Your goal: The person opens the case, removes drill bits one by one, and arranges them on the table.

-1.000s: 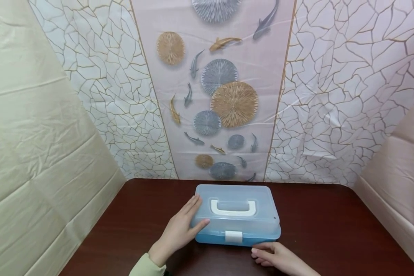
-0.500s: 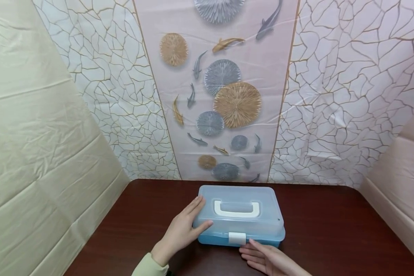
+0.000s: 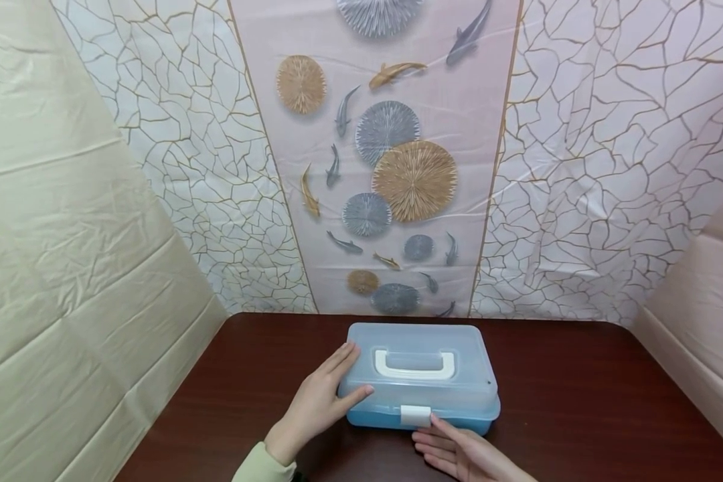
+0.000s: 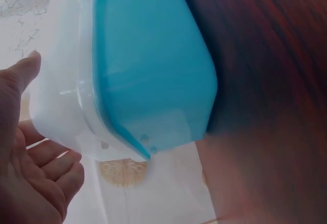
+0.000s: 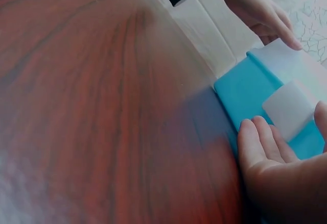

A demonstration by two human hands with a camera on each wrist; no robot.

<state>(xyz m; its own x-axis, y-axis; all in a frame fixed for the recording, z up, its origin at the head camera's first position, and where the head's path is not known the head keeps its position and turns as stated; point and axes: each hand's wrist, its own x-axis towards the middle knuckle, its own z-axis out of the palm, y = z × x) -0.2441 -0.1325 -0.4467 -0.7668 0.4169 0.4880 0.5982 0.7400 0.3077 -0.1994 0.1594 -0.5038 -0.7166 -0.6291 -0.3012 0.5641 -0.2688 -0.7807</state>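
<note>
A plastic storage box (image 3: 385, 420) with a blue base and a frosted lid (image 3: 361, 338) stands closed on the table. On the lid lies a white carrying handle (image 3: 414, 371), folded flat. A white latch (image 3: 416, 416) covers the middle of the front seam. My left hand (image 3: 318, 400) rests on the lid's left side, thumb on the front part and fingers along the left edge. In front of the box is my right hand (image 3: 460, 452), its fingers extended and its thumb tip right at the latch's right edge. The right wrist view shows those fingers (image 5: 263, 142) just below the latch (image 5: 290, 109).
The dark red-brown table (image 3: 578, 395) extends on both sides of the box. Behind it hangs a patterned cloth (image 3: 391, 201) with fish and round motifs. Beige cloth walls (image 3: 96, 301) enclose the left and right sides.
My right hand has moved left along the box's front, from near its right corner to the latch, and its fingers have straightened. The left hand has stayed on the lid.
</note>
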